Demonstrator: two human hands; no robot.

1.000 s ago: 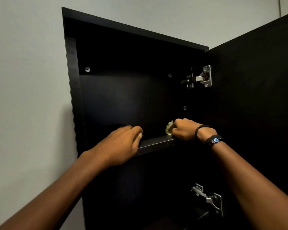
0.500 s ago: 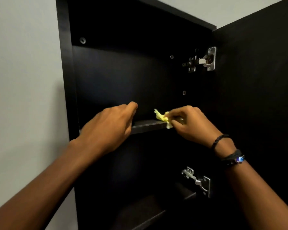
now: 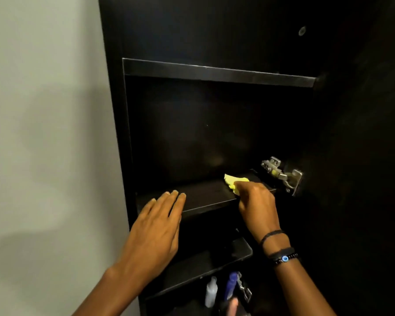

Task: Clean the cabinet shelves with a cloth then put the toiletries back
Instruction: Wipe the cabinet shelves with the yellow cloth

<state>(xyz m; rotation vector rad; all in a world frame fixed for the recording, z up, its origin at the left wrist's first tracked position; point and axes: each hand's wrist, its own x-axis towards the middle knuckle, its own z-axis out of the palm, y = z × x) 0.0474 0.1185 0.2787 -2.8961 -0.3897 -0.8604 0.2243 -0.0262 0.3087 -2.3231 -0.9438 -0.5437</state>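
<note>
A black wall cabinet stands open in front of me. My right hand (image 3: 257,205) grips a small yellow cloth (image 3: 234,181) on the right part of the middle shelf (image 3: 205,197). My left hand (image 3: 159,226) has its fingers straight, with the fingertips on the left front of that same shelf. The upper shelf (image 3: 214,73) shows only its front edge. Below the lowest shelf (image 3: 198,267) stand several toiletries, among them a clear bottle (image 3: 211,291) and a blue bottle (image 3: 230,285), partly cut off at the frame's bottom.
The open cabinet door (image 3: 363,156) fills the right side. A metal hinge (image 3: 283,175) sits just right of the cloth. A pale grey wall (image 3: 43,133) runs along the left of the cabinet.
The view has dropped down the cabinet. Both hands left the upper shelf for the shelf below it; my left hand went from curled over the edge to straight fingers, my right still holds the cloth.
</note>
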